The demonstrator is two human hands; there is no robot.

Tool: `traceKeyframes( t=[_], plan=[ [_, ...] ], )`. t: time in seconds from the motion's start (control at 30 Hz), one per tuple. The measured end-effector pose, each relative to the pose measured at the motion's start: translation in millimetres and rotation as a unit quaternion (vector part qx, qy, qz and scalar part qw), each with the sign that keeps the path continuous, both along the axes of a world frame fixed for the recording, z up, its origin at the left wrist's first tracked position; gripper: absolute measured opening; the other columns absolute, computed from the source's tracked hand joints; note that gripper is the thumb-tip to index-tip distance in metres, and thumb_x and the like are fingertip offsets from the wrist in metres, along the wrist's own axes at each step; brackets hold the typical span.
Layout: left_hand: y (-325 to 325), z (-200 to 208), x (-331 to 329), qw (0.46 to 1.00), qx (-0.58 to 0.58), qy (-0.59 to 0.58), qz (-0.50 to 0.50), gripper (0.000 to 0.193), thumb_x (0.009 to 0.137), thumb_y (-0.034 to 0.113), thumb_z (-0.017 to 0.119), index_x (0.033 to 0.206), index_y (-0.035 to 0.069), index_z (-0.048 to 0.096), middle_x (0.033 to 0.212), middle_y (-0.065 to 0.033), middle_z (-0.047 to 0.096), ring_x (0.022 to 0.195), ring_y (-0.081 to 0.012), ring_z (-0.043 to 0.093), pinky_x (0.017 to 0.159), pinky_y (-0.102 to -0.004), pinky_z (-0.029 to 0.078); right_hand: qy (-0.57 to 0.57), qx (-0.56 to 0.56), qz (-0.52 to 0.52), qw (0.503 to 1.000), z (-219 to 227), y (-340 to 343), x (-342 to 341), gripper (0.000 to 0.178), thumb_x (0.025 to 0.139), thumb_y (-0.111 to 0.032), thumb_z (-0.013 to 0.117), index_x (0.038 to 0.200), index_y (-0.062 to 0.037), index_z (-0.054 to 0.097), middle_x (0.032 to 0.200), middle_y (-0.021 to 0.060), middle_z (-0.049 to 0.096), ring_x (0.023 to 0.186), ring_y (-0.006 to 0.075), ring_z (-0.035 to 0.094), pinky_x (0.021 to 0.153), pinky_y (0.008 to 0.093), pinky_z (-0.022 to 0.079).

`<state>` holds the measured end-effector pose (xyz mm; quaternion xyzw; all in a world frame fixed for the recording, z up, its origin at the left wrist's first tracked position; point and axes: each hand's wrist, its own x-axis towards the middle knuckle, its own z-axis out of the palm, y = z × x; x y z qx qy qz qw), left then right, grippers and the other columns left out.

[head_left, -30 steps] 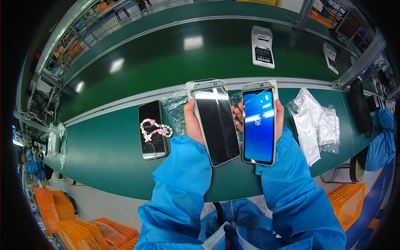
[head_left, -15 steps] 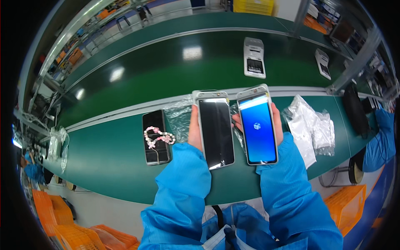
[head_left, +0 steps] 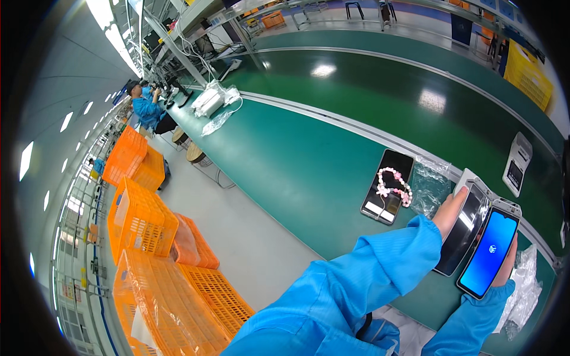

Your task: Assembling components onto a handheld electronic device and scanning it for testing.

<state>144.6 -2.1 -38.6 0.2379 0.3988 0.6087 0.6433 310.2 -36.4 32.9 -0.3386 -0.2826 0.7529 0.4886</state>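
Note:
At the right of the head view, my left hand point(head_left: 449, 211) is closed around the left edge of a white handheld payment terminal point(head_left: 462, 236) with a dark, reflecting screen. My right hand point(head_left: 506, 264) grips a second white payment terminal point(head_left: 490, 251), whose lit screen is blue with a small pale icon. The two terminals are close together, the lit one overlapping the dark one's right side. Left of my left hand, a black smartphone point(head_left: 388, 172) lies on the green bench point(head_left: 314, 172) with a pink and white bead strap point(head_left: 394, 188) across it.
Clear plastic bags lie beside the phone point(head_left: 430, 185) and right of my right hand point(head_left: 522, 291). Another white terminal point(head_left: 518, 164) sits on the dark green conveyor belt point(head_left: 380, 89). Orange crates point(head_left: 145, 216) stand on the floor at left. A wrapped white bundle point(head_left: 215, 99) and a seated co-worker point(head_left: 148, 110) are farther off.
The view has swung to the left, so the hands and terminals now appear farther right. The terminals have come closer together, now overlapping. Both hands keep their hold; the blue screen stays lit.

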Motion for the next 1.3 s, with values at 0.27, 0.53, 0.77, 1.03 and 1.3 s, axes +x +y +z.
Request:
traceKeyframes(
  t=[0.27, 0.53, 0.77, 1.03, 1.3],
  plan=[
    [-9, 31, 5, 0.984, -0.007, 0.169, -0.062, 0.04, 0.091, 0.043, 0.045, 0.098, 0.004, 0.051, 0.088, -0.0091, 0.048, 0.085, -0.0192, 0.05, 0.058, -0.0307, 0.048, 0.023, -0.021, -0.053, 0.998, -7, 6, 28, 0.051, 0.092, -0.052, 0.037, 0.112, -0.0094, 0.056, 0.099, 0.0075, 0.063, 0.084, 0.0213, 0.061, 0.072, 0.0346, 0.052],
    [-28, 51, -13, 0.983, 0.016, 0.169, -0.076, 0.073, 0.084, 0.042, 0.059, 0.137, 0.007, 0.021, 0.13, -0.0174, 0.038, 0.105, -0.0258, 0.051, 0.067, -0.0378, 0.053, 0.07, -0.082, -0.062, 0.992, -22, 15, 19, 0.052, 0.095, -0.05, 0.031, 0.12, -0.0082, 0.051, 0.107, 0.0111, 0.061, 0.091, 0.0231, 0.06, 0.079, 0.0362, 0.051],
    [-35, 62, 7, 0.976, 0.047, 0.185, -0.101, 0.085, 0.078, 0.023, 0.071, 0.137, 0.003, 0.013, 0.133, -0.0238, 0.028, 0.106, -0.0284, 0.054, 0.07, -0.0376, 0.056, 0.001, -0.087, -0.066, 0.994, -24, 17, 31, 0.059, 0.095, -0.05, 0.025, 0.128, -0.0061, 0.045, 0.113, 0.0149, 0.059, 0.097, 0.0269, 0.062, 0.082, 0.0391, 0.053],
    [-38, 63, 5, 0.976, 0.051, 0.19, -0.097, 0.084, 0.077, 0.016, 0.071, 0.136, 0.006, 0.012, 0.133, -0.0235, 0.028, 0.102, -0.0283, 0.056, 0.067, -0.0373, 0.057, 0.037, -0.086, -0.047, 0.995, -24, 17, 27, 0.059, 0.094, -0.051, 0.026, 0.128, -0.006, 0.045, 0.114, 0.0155, 0.059, 0.096, 0.0277, 0.062, 0.082, 0.0403, 0.053],
    [-40, 63, 10, 0.974, 0.06, 0.198, -0.089, 0.087, 0.077, 0.02, 0.072, 0.137, 0.005, 0.011, 0.133, -0.0234, 0.029, 0.104, -0.03, 0.054, 0.068, -0.0378, 0.056, 0.0, -0.093, -0.066, 0.993, -14, 14, 27, 0.057, 0.095, -0.05, 0.027, 0.126, -0.0065, 0.048, 0.112, 0.0139, 0.061, 0.096, 0.0253, 0.063, 0.082, 0.0386, 0.053]
  ],
)
